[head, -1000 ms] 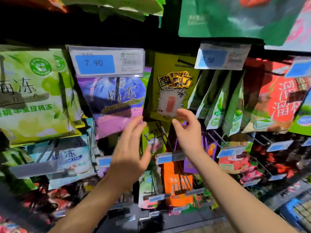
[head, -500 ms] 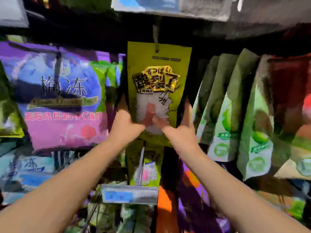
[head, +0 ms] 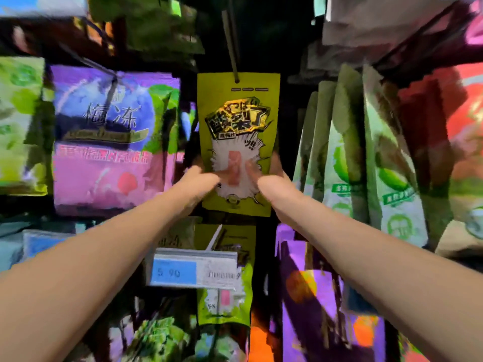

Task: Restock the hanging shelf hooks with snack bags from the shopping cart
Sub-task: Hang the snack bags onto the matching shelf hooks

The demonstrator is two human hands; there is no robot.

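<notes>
A yellow-green snack bag (head: 236, 121) with gold and black lettering hangs from a metal hook (head: 231, 43) by the hole at its top. My left hand (head: 200, 180) grips its lower left edge, thumb on the front. On the other side my right hand (head: 271, 178) grips the lower right edge, fingers wrapped behind. A second bag of the same kind (head: 227, 280) hangs on the row below. The shopping cart is out of view.
A purple plum-jelly bag (head: 109, 142) hangs to the left, several green bags (head: 352, 158) to the right, a red bag (head: 454, 121) beyond them. A price tag reading 5.90 (head: 193, 270) juts out below my hands. Purple and orange bags (head: 313, 296) fill the lower right.
My hands went from hovering open before the shelf to gripping the yellow-green bag on both sides. The view moved closer and tilted upward.
</notes>
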